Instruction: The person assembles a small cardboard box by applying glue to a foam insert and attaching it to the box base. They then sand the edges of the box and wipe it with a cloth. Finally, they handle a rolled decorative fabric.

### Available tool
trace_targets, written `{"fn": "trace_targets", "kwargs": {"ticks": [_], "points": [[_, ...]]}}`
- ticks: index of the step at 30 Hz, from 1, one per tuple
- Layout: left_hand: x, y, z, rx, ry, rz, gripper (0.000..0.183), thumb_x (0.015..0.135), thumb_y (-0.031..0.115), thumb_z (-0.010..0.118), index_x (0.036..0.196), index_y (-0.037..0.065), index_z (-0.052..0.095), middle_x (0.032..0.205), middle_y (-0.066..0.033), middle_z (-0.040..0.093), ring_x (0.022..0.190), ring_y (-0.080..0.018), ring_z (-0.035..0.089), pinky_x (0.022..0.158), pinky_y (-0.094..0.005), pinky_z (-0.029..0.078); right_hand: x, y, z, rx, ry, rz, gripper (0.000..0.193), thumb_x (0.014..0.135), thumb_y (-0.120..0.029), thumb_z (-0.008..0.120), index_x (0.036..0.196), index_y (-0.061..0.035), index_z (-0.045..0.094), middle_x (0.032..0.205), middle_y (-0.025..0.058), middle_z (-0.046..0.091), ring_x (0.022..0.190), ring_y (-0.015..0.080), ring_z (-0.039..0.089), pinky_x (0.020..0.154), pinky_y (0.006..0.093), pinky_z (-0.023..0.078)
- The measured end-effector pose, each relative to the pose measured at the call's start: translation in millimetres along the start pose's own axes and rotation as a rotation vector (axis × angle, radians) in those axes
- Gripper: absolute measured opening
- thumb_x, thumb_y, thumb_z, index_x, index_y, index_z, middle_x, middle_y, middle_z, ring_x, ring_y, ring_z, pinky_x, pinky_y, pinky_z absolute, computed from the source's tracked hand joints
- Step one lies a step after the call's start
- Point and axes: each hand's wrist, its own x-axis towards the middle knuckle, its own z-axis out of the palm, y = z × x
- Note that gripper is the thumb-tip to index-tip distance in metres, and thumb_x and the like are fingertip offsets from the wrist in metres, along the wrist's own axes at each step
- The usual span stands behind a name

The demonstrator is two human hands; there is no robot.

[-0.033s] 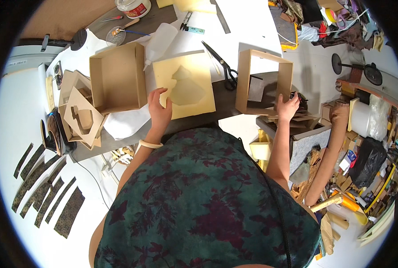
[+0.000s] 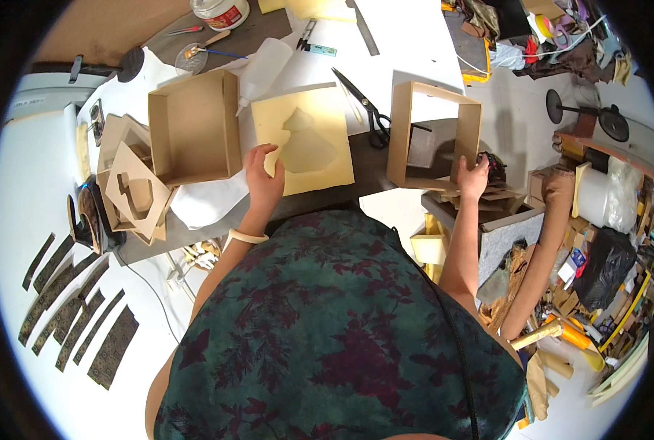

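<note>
On the left of the table (image 2: 375, 167), a cardboard box (image 2: 195, 132) sits near my left hand (image 2: 265, 183), thumb and fingers apart at the left edge of a yellow sheet (image 2: 334, 139). Farther right lie scissors (image 2: 378, 132), then a cardboard frame (image 2: 400, 136), its right side clamped in my right hand (image 2: 473, 178).

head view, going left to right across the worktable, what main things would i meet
cardboard piece with a cut-out → open cardboard box → yellow sheet → black scissors → rectangular cardboard frame
</note>
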Motion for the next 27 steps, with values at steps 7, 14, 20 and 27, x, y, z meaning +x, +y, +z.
{"fn": "trace_targets", "kwargs": {"ticks": [7,14,20,27], "points": [[-10.2,30.1,14.5,-0.071,-0.042,-0.042,0.023,0.084,0.0,0.067,0.106,0.003,0.069,0.107,-0.0156,0.069,0.104,-0.036,0.065,0.093,-0.043,0.051,16.6,11.6,-14.9,-0.059,-0.08,-0.066,0.034,0.101,-0.035,0.062,0.101,-0.0023,0.071,0.092,0.0224,0.072,0.091,0.0438,0.069,0.077,0.0486,0.055],[-35.0,42.2,52.1,-0.29,-0.23,-0.128,0.018,0.095,0.009,0.069,0.111,0.0,0.069,0.103,-0.0138,0.072,0.098,-0.0236,0.071,0.09,-0.0362,0.056,7.5,23.8,-48.4,0.088,-0.093,-0.063,0.043,0.102,-0.037,0.065,0.124,-0.002,0.072,0.114,0.0194,0.076,0.104,0.0306,0.074,0.091,0.0414,0.055],[-33.3,92.3,15.8,-0.724,-0.473,-0.391,0.067,0.095,0.031,0.076,0.148,0.002,0.047,0.143,-0.0184,0.055,0.124,-0.0278,0.06,0.102,-0.0413,0.052,-28.7,1.1,-63.6,0.378,-0.106,-0.189,0.047,0.106,-0.039,0.062,0.116,0.0065,0.07,0.099,0.0182,0.077,0.084,0.0179,0.066,0.077,0.0379,0.053],[-45.7,77.9,6.7,-0.537,-0.324,-0.012,0.104,0.081,0.036,0.09,0.159,0.001,0.031,0.152,-0.0225,0.045,0.14,-0.0313,0.047,0.113,-0.0423,0.043,-111.5,-119.8,-81.1,0.462,-0.116,-0.29,0.021,0.102,-0.014,0.064,0.115,-0.0034,0.076,0.108,0.0087,0.079,0.094,0.014,0.069,0.091,0.0317,0.054]]}}
